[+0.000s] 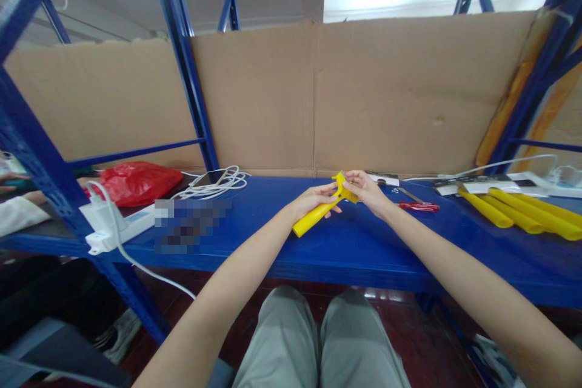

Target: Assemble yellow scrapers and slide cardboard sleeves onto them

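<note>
A yellow tool point(313, 219) with a thick round handle and a forked head is held above the blue shelf, tilted with its handle end toward me. My left hand point(313, 200) is closed round the upper handle, just below the head. My right hand point(364, 189) pinches the head from the right side; its fingers hide part of it, and any small piece between them cannot be made out. On the shelf to the right of my right hand lies a screwdriver point(419, 207) with a clear red handle. Some tiny metal pieces point(394, 190) lie behind it.
Several yellow handles point(522, 212) lie at the right beside black-and-white packaging point(495, 184). Leftward are a white power strip point(131, 225), a coiled white cable point(222, 183) and a red bag point(139, 183). Cardboard point(259, 97) stands behind. Another person's sleeve point(22, 214) shows far left.
</note>
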Tool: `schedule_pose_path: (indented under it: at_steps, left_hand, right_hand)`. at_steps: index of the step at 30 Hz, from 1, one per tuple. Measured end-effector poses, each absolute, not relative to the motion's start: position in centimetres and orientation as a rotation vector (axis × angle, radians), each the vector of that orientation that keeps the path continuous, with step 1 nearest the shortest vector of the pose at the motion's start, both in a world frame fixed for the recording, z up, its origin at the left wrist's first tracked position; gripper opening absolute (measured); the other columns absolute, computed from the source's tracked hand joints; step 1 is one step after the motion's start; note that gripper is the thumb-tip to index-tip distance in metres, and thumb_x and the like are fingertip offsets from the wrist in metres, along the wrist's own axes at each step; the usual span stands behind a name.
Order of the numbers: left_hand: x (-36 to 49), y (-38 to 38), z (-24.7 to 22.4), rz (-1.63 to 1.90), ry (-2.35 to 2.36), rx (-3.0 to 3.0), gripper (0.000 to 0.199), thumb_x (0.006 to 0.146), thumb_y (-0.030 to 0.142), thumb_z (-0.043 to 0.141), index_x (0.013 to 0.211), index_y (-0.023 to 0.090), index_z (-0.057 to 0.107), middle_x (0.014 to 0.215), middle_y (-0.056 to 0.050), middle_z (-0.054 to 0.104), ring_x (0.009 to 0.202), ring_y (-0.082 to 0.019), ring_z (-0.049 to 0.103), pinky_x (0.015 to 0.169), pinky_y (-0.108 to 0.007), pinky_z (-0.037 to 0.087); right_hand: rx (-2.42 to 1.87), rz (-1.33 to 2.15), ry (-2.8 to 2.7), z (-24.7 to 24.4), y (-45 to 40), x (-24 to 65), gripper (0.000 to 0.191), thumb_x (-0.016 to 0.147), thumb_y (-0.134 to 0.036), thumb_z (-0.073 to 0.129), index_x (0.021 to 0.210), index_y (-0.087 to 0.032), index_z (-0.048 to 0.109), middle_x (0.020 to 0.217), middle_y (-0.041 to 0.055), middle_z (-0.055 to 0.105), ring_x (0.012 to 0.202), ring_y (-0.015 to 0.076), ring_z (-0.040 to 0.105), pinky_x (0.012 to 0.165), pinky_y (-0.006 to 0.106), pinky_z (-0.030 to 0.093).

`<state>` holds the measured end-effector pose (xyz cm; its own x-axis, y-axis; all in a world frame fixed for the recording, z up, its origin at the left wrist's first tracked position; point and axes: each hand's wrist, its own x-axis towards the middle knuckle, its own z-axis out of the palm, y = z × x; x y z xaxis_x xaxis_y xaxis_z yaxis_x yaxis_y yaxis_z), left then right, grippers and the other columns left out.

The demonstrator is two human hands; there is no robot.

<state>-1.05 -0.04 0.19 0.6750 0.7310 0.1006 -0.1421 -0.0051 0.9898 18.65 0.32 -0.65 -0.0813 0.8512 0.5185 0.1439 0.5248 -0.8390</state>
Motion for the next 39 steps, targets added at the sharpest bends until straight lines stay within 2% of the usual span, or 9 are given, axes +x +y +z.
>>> schedule_pose_path:
  at_steps: [5, 10, 15, 23, 32, 39]
  left_hand:
    - [-1.1, -0.2, 0.2, 0.739, 0.576, 1.465, 0.062, 0.082, 0.003, 0.064, 0.140, 0.021, 0.054, 0.109, -0.012, 0.072, 0.065, -0.013, 0.069, 0.048, -0.018, 0.046]
    - [-1.0, -0.5, 0.2, 0.728, 0.630, 1.548, 0.064, 0.081, 0.005, 0.063, 0.142, 0.021, 0.052, 0.107, -0.011, 0.072, 0.062, -0.013, 0.068, 0.046, -0.019, 0.046]
    - [-1.0, -0.3, -0.1, 0.735, 0.648, 1.612, 0.064, 0.080, 0.007, 0.065, 0.142, 0.017, 0.053, 0.106, -0.012, 0.071, 0.060, -0.012, 0.067, 0.044, -0.019, 0.045]
    - [-1.5, 0.2, -0.4, 0.720, 0.617, 1.704, 0.060, 0.079, 0.013, 0.068, 0.138, 0.017, 0.057, 0.101, -0.010, 0.070, 0.062, -0.013, 0.068, 0.045, -0.018, 0.044]
    - [-1.5, 0.2, -0.3, 0.761, 0.586, 1.737, 0.059, 0.077, 0.012, 0.068, 0.135, 0.016, 0.059, 0.123, -0.015, 0.064, 0.064, -0.013, 0.068, 0.043, -0.018, 0.044]
    - [-1.6, 0.2, -0.1, 0.764, 0.579, 1.704, 0.059, 0.075, 0.012, 0.070, 0.134, 0.018, 0.060, 0.114, -0.013, 0.066, 0.065, -0.013, 0.067, 0.045, -0.018, 0.045]
  right_hand:
    - [-0.875, 0.781, -1.675, -0.6, 0.3, 19.0, 0.040, 0.070, -0.053, 0.075, 0.092, -0.021, 0.065, 0.102, 0.0084, 0.072, 0.096, 0.0218, 0.066, 0.087, 0.040, 0.053]
    - [-0.877, 0.778, -1.738, -0.8, 0.6, 19.4, 0.036, 0.071, -0.052, 0.074, 0.090, -0.022, 0.069, 0.094, 0.0063, 0.074, 0.090, 0.0211, 0.067, 0.085, 0.039, 0.053]
    - [-0.899, 0.776, -1.772, -1.2, 1.1, 19.6, 0.035, 0.070, -0.052, 0.075, 0.085, -0.021, 0.067, 0.090, 0.0053, 0.073, 0.079, 0.0186, 0.065, 0.081, 0.038, 0.052]
    - [-0.913, 0.741, -1.783, -1.8, 1.6, 19.7, 0.035, 0.071, -0.051, 0.074, 0.083, -0.021, 0.063, 0.084, 0.0040, 0.070, 0.075, 0.0172, 0.063, 0.080, 0.038, 0.052]
    - [-0.900, 0.637, -1.853, -1.8, 1.7, 19.6, 0.035, 0.077, -0.053, 0.067, 0.088, -0.021, 0.062, 0.094, 0.0071, 0.070, 0.084, 0.0199, 0.064, 0.085, 0.040, 0.052]
    - [-1.038, 0.474, -1.927, -1.8, 1.6, 20.0, 0.041, 0.081, -0.062, 0.057, 0.076, -0.021, 0.056, 0.074, 0.0032, 0.062, 0.069, 0.0185, 0.058, 0.068, 0.036, 0.051]
